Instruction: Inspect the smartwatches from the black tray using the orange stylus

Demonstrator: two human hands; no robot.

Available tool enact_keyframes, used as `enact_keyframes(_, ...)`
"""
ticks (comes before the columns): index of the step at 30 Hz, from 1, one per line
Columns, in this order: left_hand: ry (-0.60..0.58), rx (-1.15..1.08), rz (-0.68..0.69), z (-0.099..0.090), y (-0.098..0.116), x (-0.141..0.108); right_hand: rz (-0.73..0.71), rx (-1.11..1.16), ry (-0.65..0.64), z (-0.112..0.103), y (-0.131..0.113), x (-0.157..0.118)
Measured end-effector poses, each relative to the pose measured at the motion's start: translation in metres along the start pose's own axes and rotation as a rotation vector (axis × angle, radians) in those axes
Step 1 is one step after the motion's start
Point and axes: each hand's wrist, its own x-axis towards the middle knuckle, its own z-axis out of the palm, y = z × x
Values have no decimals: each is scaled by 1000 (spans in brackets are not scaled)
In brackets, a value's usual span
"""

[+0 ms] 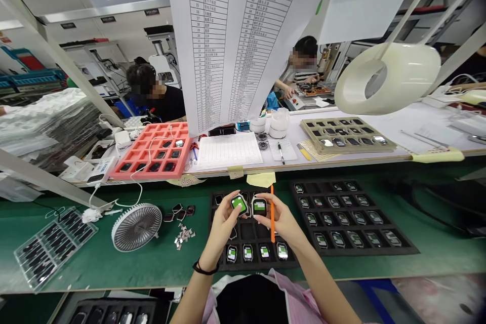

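Note:
My left hand [220,223] is closed on a smartwatch [238,204] with a lit green and white screen, its thumb lying on the display. Beside it, my right hand [284,216] grips a second smartwatch [259,206], whose screen shows green with a dark band. An orange stick-like tool [272,225] also stands upright between the right hand's fingers. Both watches are held up over a black foam tray [261,265]. In that tray's near row lie several watches [248,252] with lit screens; my hands hide part of the slots behind.
Another black foam tray [355,251] of watches lies to the right. On the left are a small fan [136,227], loose watch parts [184,235] and a clear plastic tray [56,248]. The shelf carries a pink tray [152,142] and a tape roll [387,78] hangs above. Two people sit beyond.

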Motion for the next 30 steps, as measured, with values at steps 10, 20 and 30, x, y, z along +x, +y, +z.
enact_keyframes(10, 71, 15, -95, 3, 5, -1, 65, 83, -4, 4, -8, -3)
enact_keyframes(20, 57, -45, -75, 2, 7, -1, 74, 110, -12, 5, -7, -3)
enact_keyframes(30, 17, -66, -69, 1, 7, -2, 71, 163, 39, 4, -7, -1)
